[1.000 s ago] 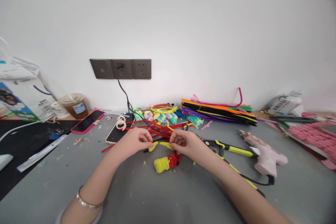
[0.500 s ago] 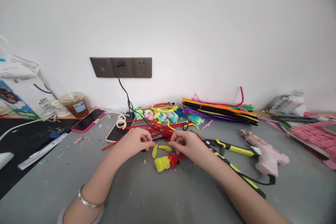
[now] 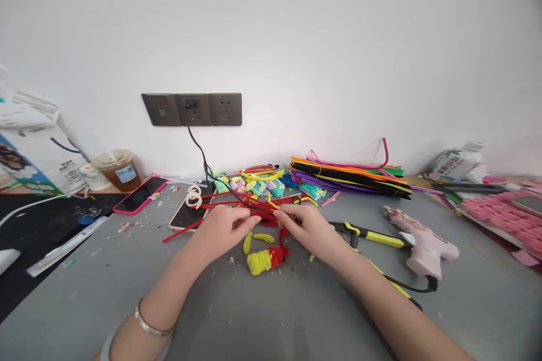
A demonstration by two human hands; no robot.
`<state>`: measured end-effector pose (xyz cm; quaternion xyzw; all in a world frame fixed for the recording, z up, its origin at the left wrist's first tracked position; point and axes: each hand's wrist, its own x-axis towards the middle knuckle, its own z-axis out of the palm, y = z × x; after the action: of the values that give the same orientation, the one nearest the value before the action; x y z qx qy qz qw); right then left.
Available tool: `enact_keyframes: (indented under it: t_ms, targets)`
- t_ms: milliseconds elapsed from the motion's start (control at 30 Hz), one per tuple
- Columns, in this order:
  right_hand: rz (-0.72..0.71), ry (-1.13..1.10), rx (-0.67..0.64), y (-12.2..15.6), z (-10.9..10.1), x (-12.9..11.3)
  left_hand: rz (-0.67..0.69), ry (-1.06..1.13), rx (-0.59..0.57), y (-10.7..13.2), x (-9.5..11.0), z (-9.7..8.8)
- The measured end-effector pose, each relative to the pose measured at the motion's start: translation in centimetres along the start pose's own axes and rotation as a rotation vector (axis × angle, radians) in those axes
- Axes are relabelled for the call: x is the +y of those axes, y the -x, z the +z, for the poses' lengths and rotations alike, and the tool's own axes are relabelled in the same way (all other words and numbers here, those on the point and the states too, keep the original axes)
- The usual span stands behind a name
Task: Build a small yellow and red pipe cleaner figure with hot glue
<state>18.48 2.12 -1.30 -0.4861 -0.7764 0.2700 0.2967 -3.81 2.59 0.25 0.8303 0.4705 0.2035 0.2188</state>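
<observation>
The yellow-and-red coil lies just this side of the hands; whether they grip anything, I cannot tell.

right hand near red stems

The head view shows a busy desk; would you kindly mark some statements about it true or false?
1. The yellow-and-red roll lies on the gray desk. True.
2. The two loose yellow loops lie on the pink glue gun. False: they lie on the desk, just beyond the roll.
3. The right hand is nearer the glue gun than the left hand. True.
4. The drink cup stands at the far right. False: it stands on the left, beside the pink-cased phone.
</observation>
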Motion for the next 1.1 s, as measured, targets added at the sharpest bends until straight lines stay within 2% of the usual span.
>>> enact_keyframes:
  t_ms: [133, 200, 300, 400, 600, 667, 733, 867, 967, 1100]
  targets:
    - [-0.015, 0.054, -0.168, 0.1, -1.1, 1.0, 0.083, 0.006, -0.215, 0.5, 0.5, -0.1]
    - [-0.029, 0.056, -0.252, 0.2, -1.7, 1.5, 0.119, -0.038, -0.250, 0.6, 0.7, -0.2]
    - [-0.023, 0.031, -0.308, 0.3, -2.3, 2.0, 0.141, -0.074, -0.257, 0.7, 0.8, -0.2]
    - [0.002, 0.037, -0.321, 0.2, -2.4, 2.2, 0.157, -0.084, -0.266, 0.7, 1.0, -0.2]
    - [-0.020, 0.105, -0.248, 0.1, -2.0, 2.5, 0.153, -0.075, -0.334, 0.7, 1.5, -0.1]
    - [-0.019, 0.085, -0.254, 0.2, -2.1, 2.3, 0.101, 0.017, -0.358, 0.8, 1.4, -0.2]
    - [-0.003, -0.011, -0.283, 0.3, -2.4, 1.8, 0.045, 0.219, -0.354, 0.8, 1.2, -0.4]
    - [0.041, -0.295, -0.333, 0.4, -3.0, 0.4, 0.002, 0.641, -0.221, 0.6, 0.8, -0.6]
    - [0.072, -0.395, -0.259, 0.3, -3.2, -0.2, -0.046, 0.829, -0.121, 0.5, 0.9, -0.3]
    - [0.172, -0.508, -0.065, -0.1, -3.1, 0.1, -0.072, 1.026, -0.083, 0.4, 1.5, 0.4]
